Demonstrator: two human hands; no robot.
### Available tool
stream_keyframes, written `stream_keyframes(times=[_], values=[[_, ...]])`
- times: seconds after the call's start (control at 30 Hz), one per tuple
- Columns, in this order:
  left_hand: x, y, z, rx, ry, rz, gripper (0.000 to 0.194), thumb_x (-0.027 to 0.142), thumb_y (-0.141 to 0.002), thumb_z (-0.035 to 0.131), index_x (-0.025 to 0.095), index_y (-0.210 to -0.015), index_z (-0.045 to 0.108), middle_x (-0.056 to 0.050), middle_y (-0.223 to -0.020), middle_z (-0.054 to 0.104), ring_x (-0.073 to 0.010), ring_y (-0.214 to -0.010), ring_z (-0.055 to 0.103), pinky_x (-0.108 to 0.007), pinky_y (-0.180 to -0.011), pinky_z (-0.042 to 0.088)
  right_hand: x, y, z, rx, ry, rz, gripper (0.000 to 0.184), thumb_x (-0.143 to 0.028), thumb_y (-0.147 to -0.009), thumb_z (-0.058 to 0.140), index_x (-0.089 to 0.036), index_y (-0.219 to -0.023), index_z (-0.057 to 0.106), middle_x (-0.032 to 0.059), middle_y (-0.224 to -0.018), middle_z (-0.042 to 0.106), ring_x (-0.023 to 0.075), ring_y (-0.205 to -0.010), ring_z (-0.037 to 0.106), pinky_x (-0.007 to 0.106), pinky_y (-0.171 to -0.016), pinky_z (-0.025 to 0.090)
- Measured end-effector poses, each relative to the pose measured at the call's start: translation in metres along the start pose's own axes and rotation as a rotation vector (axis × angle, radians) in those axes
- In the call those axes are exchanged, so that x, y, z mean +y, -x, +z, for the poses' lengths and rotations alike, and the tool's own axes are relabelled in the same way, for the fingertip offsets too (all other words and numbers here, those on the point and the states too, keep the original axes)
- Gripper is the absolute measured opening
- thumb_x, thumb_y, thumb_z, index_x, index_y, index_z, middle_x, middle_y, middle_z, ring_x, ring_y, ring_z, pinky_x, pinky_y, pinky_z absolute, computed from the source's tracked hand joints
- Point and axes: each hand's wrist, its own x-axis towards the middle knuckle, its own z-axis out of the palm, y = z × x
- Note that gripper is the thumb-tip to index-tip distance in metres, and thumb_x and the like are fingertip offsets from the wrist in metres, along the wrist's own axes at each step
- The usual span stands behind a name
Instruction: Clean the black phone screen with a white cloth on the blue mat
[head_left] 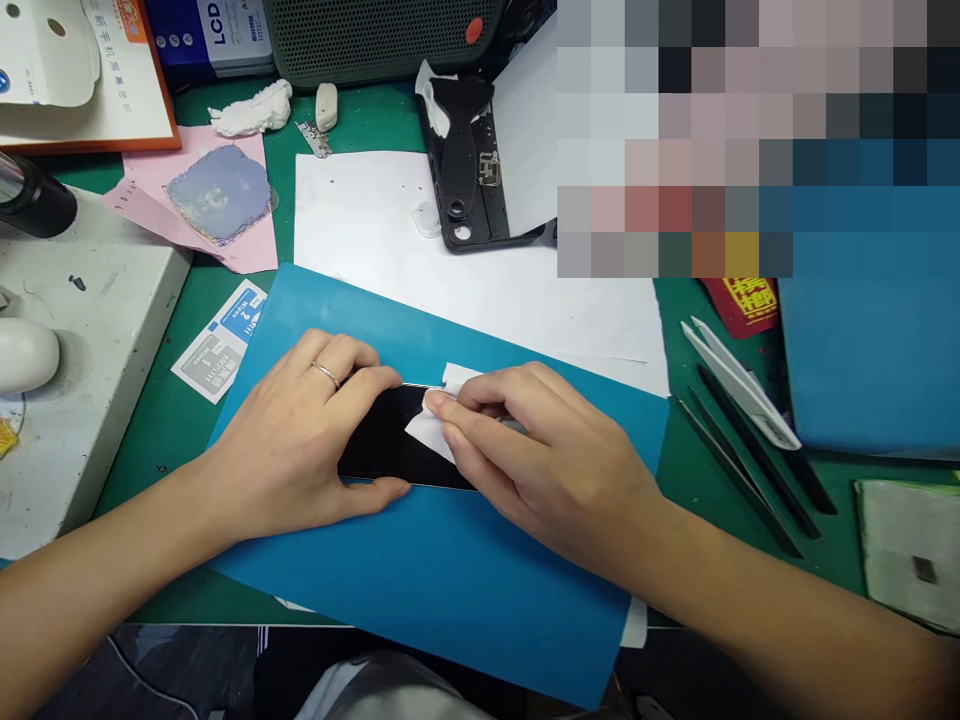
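A black, glossy phone (382, 440) lies flat on a blue sheet (420, 580), its ends partly covered by my hands. My left hand (300, 440), with a ring on one finger, grips the phone's left part by its two long edges, thumb on the near side and fingers on the far side. In my right hand (555, 440) a folded white wipe (427, 428) is pinched between thumb and fingers, pressed against the dark screen near its middle. The phone's right end is hidden under that hand.
Left of the sheet lies a wipes packet (217, 345); beyond it, a pink paper (255, 235) holds a bluish pad. Several tweezers (739, 385) lie at right. A black phone case (469, 170) rests on white paper (360, 215). A grey-white platform (97, 300) stands at left.
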Motion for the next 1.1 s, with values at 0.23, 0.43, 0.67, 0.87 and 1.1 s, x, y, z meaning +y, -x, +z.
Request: stream_keyframes(times=[0.23, 0.43, 0.67, 0.87, 1.1], values=[[-0.001, 0.000, 0.003, 0.013, -0.016, -0.016, 0.059, 0.053, -0.085, 0.083, 0.020, -0.128, 0.062, -0.014, -0.120, 0.069, -0.0316, -0.104, 0.059, -0.047, -0.083, 0.055, -0.005, 0.005, 0.001, 0.012, -0.025, -0.048, 0.017, -0.006, -0.103, 0.063, -0.013, -0.115, 0.072, 0.0057, -0.087, 0.075, 0.0172, -0.074, 0.066, 0.031, -0.063, 0.057], [0.000, -0.001, 0.000, 0.011, -0.007, 0.018, 0.058, 0.047, -0.086, 0.084, 0.014, -0.127, 0.062, -0.016, -0.119, 0.069, -0.0316, -0.103, 0.058, -0.046, -0.080, 0.055, -0.001, -0.001, 0.004, -0.012, -0.045, -0.019, 0.018, -0.009, -0.107, 0.058, -0.014, -0.111, 0.074, 0.0070, -0.088, 0.075, 0.0164, -0.075, 0.062, 0.029, -0.065, 0.055], [-0.001, -0.001, -0.001, 0.013, -0.021, 0.021, 0.057, 0.048, -0.087, 0.082, 0.014, -0.128, 0.061, -0.016, -0.120, 0.068, -0.0316, -0.104, 0.058, -0.046, -0.082, 0.055, -0.002, -0.001, 0.002, -0.011, -0.051, -0.025, 0.017, -0.009, -0.107, 0.060, -0.014, -0.105, 0.076, 0.0063, -0.087, 0.076, 0.0166, -0.076, 0.064, 0.029, -0.067, 0.056], [0.000, -0.002, -0.002, 0.007, -0.026, 0.021, 0.055, 0.047, -0.087, 0.082, 0.015, -0.127, 0.062, -0.015, -0.118, 0.067, -0.0313, -0.104, 0.058, -0.046, -0.083, 0.055, -0.001, -0.002, 0.004, -0.024, -0.068, -0.023, 0.020, -0.011, -0.108, 0.056, -0.012, -0.111, 0.076, 0.0077, -0.091, 0.076, 0.0170, -0.079, 0.063, 0.029, -0.067, 0.057], [-0.005, 0.000, -0.001, -0.007, -0.055, 0.045, 0.061, 0.054, -0.090, 0.080, 0.015, -0.132, 0.060, -0.015, -0.121, 0.065, -0.0324, -0.108, 0.058, -0.047, -0.087, 0.056, 0.015, 0.003, -0.006, -0.012, -0.074, 0.009, 0.017, -0.009, -0.105, 0.063, -0.019, -0.099, 0.076, 0.0067, -0.089, 0.072, 0.0198, -0.082, 0.067, 0.034, -0.074, 0.062]])
